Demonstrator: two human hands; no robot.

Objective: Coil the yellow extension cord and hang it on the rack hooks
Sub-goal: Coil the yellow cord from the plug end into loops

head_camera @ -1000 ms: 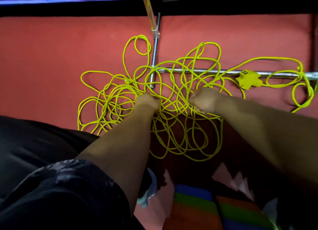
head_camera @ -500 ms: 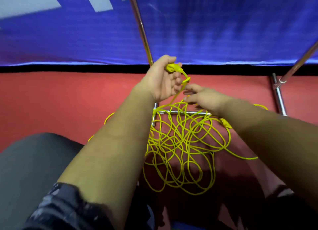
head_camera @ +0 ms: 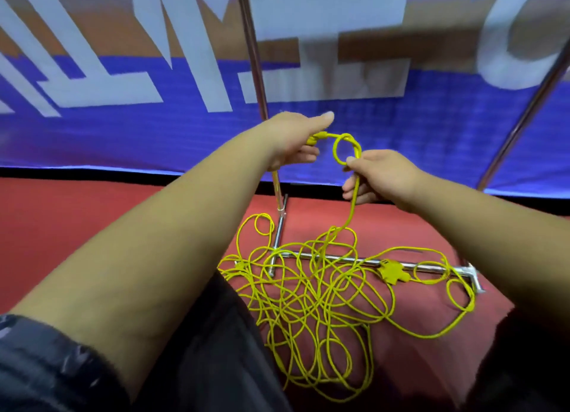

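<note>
Red floor covering (head_camera: 92, 220) fills the near ground, with the person's dark trousers and a patterned sleeve at the bottom edge. On it lies nearly all of the yellow extension cord (head_camera: 308, 303), a loose tangle of overlapping loops. Its multi-outlet socket block (head_camera: 393, 272) rests against the chrome base bar (head_camera: 324, 256) of the rack, and several strands are draped across that bar. A single strand rises from the heap to the hands, which are now held up at chest height, whereas a second ago both were down in the tangle. The right hand (head_camera: 379, 177) pinches this strand between thumb and fingers, just below a small loop (head_camera: 345, 149) that has newly formed. The left hand (head_camera: 293, 140) grips the cord's end, probably the plug (head_camera: 316, 138), though motion blur hides its shape. That loop suggests coiling has only just begun, with one turn made and the rest still to gather off the floor and free of the bar. Behind the hands stand the rack's upright pole (head_camera: 253, 50) and a blue lettered banner (head_camera: 123, 127); no hooks are in view.
</note>
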